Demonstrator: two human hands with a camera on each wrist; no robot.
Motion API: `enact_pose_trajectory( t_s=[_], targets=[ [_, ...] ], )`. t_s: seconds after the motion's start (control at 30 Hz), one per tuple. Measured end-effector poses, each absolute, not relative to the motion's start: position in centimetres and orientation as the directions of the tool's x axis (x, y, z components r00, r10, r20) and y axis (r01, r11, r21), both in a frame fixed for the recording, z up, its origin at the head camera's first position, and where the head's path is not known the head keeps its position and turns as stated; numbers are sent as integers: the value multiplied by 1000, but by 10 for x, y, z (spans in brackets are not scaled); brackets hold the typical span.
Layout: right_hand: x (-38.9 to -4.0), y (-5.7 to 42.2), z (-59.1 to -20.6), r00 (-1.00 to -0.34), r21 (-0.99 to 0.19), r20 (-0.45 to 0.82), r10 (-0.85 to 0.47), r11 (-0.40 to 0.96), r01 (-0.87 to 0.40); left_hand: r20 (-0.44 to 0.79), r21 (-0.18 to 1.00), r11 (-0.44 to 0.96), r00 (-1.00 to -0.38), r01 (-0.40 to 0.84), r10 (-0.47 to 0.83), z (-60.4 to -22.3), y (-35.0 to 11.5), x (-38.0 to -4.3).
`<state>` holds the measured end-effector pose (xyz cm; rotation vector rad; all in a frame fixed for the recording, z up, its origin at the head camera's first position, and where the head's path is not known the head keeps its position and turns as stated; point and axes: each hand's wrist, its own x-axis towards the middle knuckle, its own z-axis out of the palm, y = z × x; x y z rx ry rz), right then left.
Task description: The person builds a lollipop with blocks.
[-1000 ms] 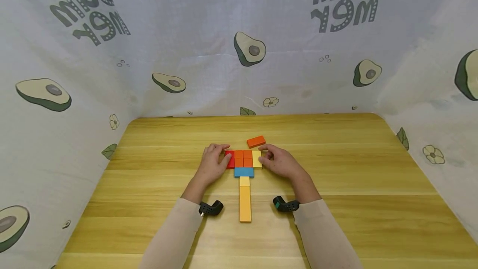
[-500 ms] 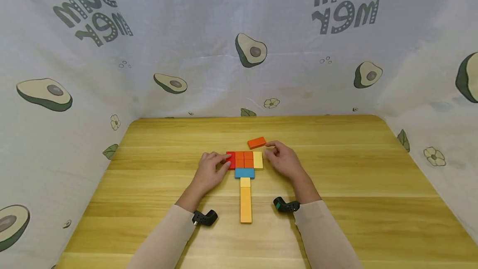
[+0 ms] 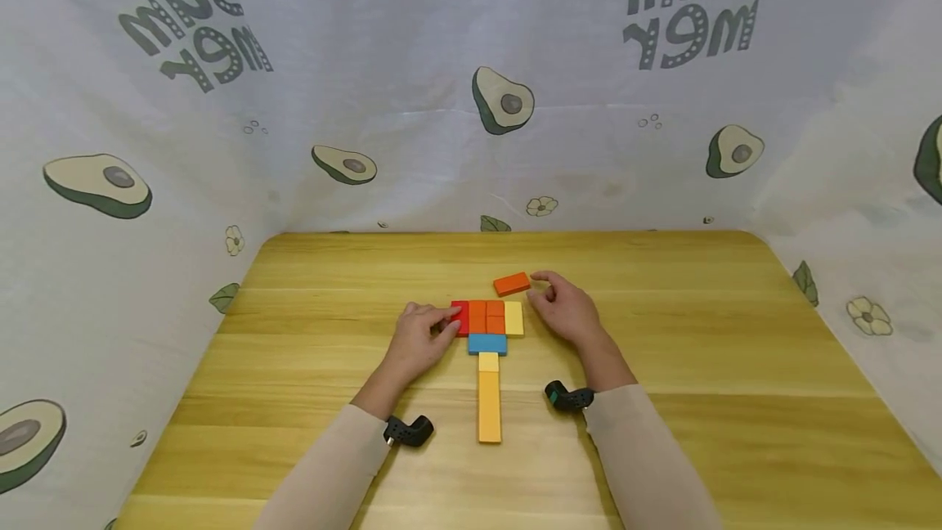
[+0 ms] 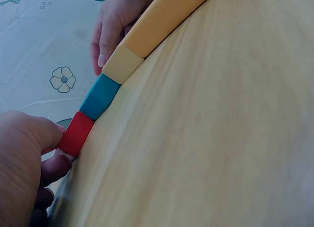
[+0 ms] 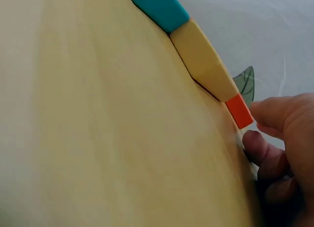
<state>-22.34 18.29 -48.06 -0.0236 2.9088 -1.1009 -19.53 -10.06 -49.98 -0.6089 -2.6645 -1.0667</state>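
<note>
My left hand (image 3: 419,338) is at the left end of a row of flat blocks, thumb and index finger pinching the red block (image 4: 77,133). Beside the red block lie small orange blocks (image 3: 477,317), then a pale yellow block (image 3: 513,319) at the right end. Behind the row a loose orange block (image 3: 512,284) rests slightly askew. Close by its right end, my right hand (image 3: 568,311) holds nothing, with thumb and index finger apart. In the right wrist view those fingertips are just short of the orange block's end (image 5: 239,111).
A blue block (image 3: 487,343) lies against the front of the row. Below it, a small cream block (image 3: 489,362) and a long light-orange block (image 3: 489,407) run toward me. All lie on a wooden table (image 3: 294,366) before an avocado-print cloth (image 3: 412,88).
My right hand has left the pale yellow block and moved back to the right end of the loose orange block. My left hand has drawn slightly toward me, its fingers still at the red block.
</note>
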Motion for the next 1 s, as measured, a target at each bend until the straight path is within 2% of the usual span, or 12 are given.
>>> enact_pose_trajectory(
  t_s=[0.4,0.8,1.0],
  targets=[
    [-243,179,-463,-971,-466,-159,-178,881,-85,301,627,655,-907,422,295,-499,-102,-197],
    [-236,178,-463,-980,-453,-118,-160,887,-90,311,641,637,-904,428,294,-497,-100,-196],
    [-236,175,-460,-975,-584,-127,-180,809,-73,313,638,642,-905,426,289,-496,-100,-197]
  ],
)
